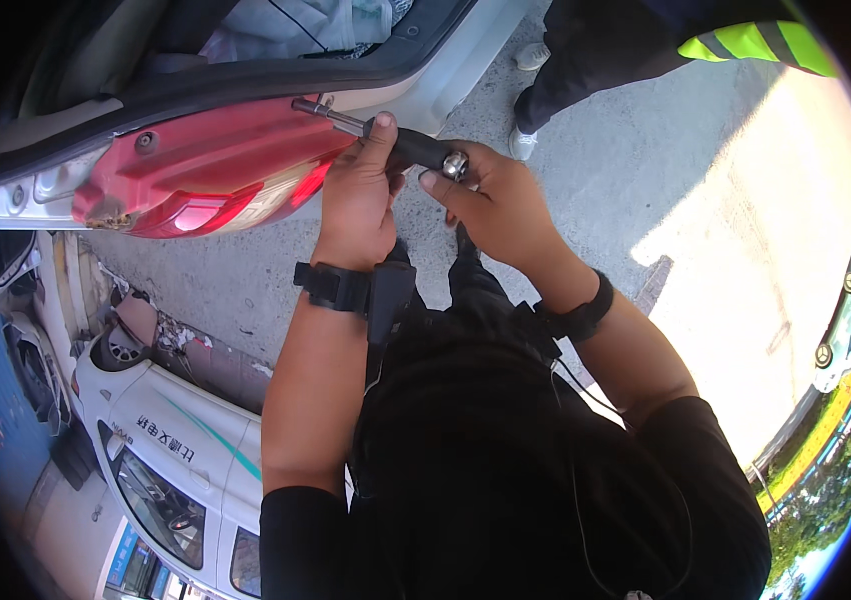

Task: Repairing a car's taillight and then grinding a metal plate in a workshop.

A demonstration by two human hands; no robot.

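A socket driver with a black handle and a chrome shaft lies across my two hands. Its socket end reaches the inner edge of a red tail light on an open vehicle body. Whether the socket sits on a bolt, I cannot tell. My left hand wraps the front of the handle, its thumb along the top beside the shaft. At the rear, my right hand closes around the handle's end, by a shiny round metal head. A bolt shows on the left part of the tail light's red housing.
Above the light, a black rubber seal borders the opening, with a clear plastic bag inside. A person in dark trousers stands at the upper right. A white car is at the lower left, near broken debris.
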